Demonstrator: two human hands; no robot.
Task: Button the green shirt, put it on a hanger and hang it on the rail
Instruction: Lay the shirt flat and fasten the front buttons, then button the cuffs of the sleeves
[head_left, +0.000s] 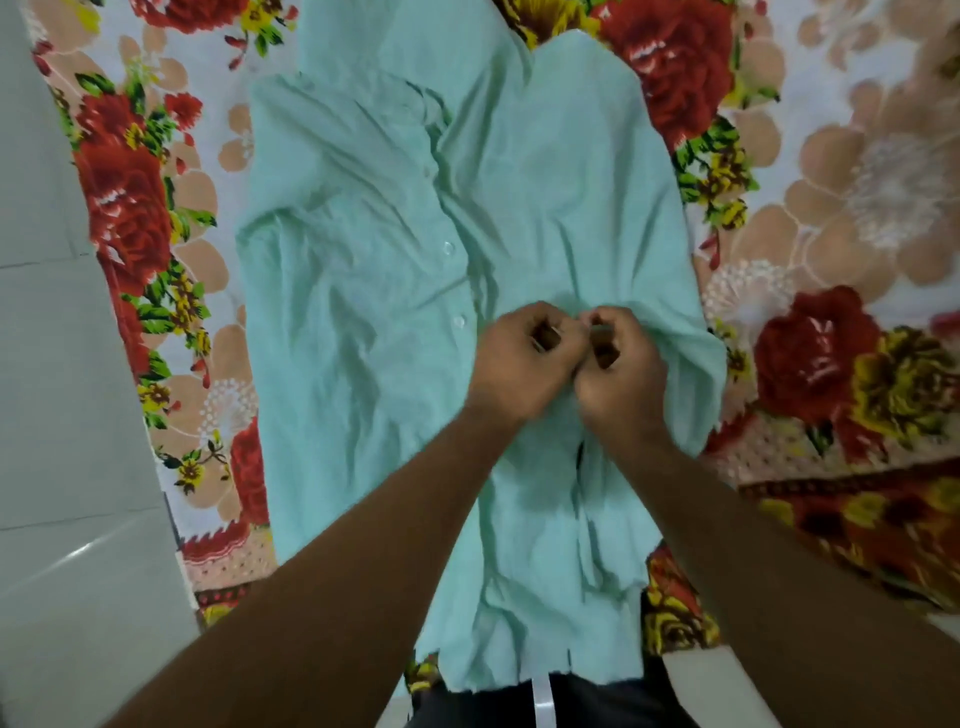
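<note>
I read it as early: left grip (522, 358) and right grip (621, 358) both pinch the green shirt (353, 249) at its placket, two buttons (448, 248) toward its collar look undone, hanger and rail unseen.

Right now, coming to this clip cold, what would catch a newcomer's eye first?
A wrinkled pale green fabric shirt lies spread down the middle, over a bright red-and-yellow floral bedsheet. Just below centre, the left hand and right hand meet, pinching the shirt's front edges.
</note>
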